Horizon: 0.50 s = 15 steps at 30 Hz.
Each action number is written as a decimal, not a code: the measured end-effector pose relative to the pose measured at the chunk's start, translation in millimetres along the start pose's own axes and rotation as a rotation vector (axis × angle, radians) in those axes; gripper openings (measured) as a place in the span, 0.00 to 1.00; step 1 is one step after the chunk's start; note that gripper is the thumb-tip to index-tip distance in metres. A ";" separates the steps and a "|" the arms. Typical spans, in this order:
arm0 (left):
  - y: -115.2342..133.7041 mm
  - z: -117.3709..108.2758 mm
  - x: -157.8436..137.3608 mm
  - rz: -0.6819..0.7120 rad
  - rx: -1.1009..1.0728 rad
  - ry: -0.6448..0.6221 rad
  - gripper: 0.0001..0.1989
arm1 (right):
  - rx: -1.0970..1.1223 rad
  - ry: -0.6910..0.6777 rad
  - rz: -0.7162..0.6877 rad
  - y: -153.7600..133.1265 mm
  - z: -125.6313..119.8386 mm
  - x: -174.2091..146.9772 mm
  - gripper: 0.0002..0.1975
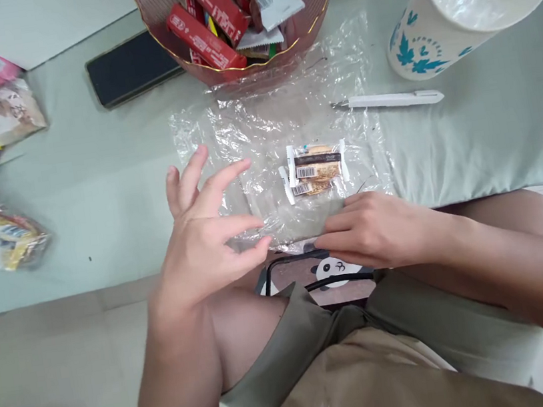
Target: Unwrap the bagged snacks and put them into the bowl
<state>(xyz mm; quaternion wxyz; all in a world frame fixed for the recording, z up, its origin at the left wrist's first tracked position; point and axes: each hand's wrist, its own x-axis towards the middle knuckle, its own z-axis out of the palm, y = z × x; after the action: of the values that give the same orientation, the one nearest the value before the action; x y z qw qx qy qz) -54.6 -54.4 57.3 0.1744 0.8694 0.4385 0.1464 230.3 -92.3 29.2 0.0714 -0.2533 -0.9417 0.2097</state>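
My left hand (209, 229) hovers over the left edge of a clear plastic bag (260, 124), its fingers spread and holding nothing. At the bag's near right corner, my right hand (376, 229) has its fingers closed on the plastic; the fingertips are partly hidden. Two small wrapped biscuits (320, 168) lie one partly over the other in the middle of the bag. Whether they are inside it or on top, I cannot tell.
A pink gold-rimmed bowl (318, 28) of packaged snacks stands behind the bag, beside a dark phone (134, 68). A white utility knife (396, 100) lies right, near a paper bin (411, 49) with plastic inside. Snack packets (8, 234) sit left.
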 end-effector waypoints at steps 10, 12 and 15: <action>-5.9 -12.5 -22.5 -0.294 -0.089 -0.101 0.17 | -0.125 0.520 0.326 29.5 -7.5 22.9 0.14; 0.0 -2.4 -10.1 -0.286 -0.120 0.215 0.15 | -0.090 0.418 0.393 35.8 -5.1 30.0 0.22; 10.7 20.8 19.6 -0.215 -0.197 0.379 0.11 | -0.024 0.289 0.423 40.1 -1.6 33.4 0.30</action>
<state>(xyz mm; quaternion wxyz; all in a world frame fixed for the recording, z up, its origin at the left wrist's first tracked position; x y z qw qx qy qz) -27.2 -48.0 45.3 0.1875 0.7534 0.5372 0.3298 219.8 -43.3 14.3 0.1568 -0.4728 -0.8502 0.1704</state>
